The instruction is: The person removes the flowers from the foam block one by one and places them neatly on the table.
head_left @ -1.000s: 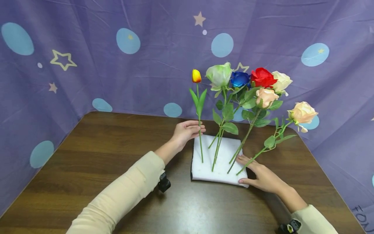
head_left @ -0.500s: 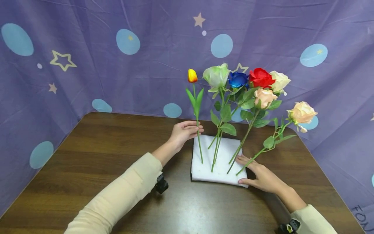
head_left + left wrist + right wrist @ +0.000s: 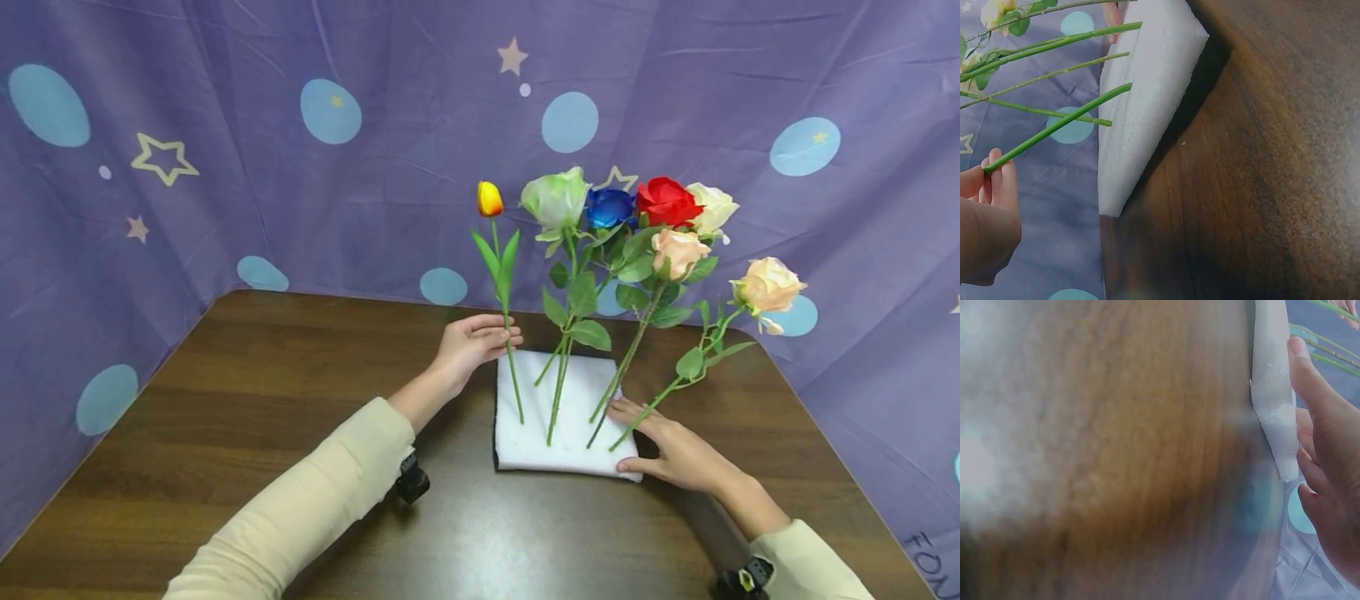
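A yellow-and-red tulip (image 3: 490, 199) stands at the left of the white foam block (image 3: 517, 454), its stem end in the foam. My left hand (image 3: 471, 346) pinches the tulip's green stem (image 3: 1054, 127) between thumb and fingers, behind the block's back left corner. My right hand (image 3: 678, 450) rests on the block's right edge, fingers spread and thumb near the front corner. The right wrist view shows that thumb (image 3: 1310, 375) lying along the foam. Also stuck in the block are a green-white rose (image 3: 556, 200), a blue rose (image 3: 609, 208) and a red rose (image 3: 666, 202).
A cream rose (image 3: 712, 208), a peach rose (image 3: 677, 253) and another peach rose (image 3: 768, 285) leaning far right also rise from the foam. The block lies on a dark wooden table (image 3: 315, 400). Behind hangs a purple curtain (image 3: 420, 92) with stars and dots.
The tulip's head has leaned slightly to the left, with my left hand shifting a little left along with it. My right hand stays on the foam block.
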Available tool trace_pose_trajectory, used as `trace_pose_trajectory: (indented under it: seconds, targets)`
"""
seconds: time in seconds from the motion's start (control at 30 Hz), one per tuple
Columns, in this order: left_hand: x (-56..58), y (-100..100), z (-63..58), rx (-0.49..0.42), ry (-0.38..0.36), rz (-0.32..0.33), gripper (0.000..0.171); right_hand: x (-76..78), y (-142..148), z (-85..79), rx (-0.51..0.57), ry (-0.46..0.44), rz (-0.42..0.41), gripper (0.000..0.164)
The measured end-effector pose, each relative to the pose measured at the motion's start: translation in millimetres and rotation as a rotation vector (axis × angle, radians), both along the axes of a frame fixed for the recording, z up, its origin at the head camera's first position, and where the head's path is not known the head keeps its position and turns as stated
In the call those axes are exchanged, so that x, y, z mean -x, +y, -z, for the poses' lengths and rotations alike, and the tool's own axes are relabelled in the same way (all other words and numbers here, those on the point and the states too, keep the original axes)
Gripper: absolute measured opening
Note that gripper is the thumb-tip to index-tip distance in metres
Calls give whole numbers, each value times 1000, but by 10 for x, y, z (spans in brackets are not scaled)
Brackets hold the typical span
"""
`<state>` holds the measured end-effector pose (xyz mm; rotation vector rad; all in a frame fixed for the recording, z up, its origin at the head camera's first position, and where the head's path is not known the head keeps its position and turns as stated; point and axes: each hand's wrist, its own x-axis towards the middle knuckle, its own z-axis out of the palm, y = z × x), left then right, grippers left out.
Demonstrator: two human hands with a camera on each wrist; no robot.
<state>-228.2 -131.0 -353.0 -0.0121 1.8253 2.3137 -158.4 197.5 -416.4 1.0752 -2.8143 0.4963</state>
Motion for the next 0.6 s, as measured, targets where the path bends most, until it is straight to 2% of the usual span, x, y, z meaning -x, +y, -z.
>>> trace_pose_trajectory:
  seconds: [0.2, 0.37, 0.6]
  targets:
    - [-10, -7, -25, -36, 38, -1, 32, -1, -5, -21, 5, -15, -7, 74]
    - [-9, -32, -79, -48, 84, -27, 33, 2, -1, -17, 11, -16, -15, 74]
    - [-22, -150, -126, -51, 107, -37, 34, -2, 6, -6, 17, -3, -8, 74]
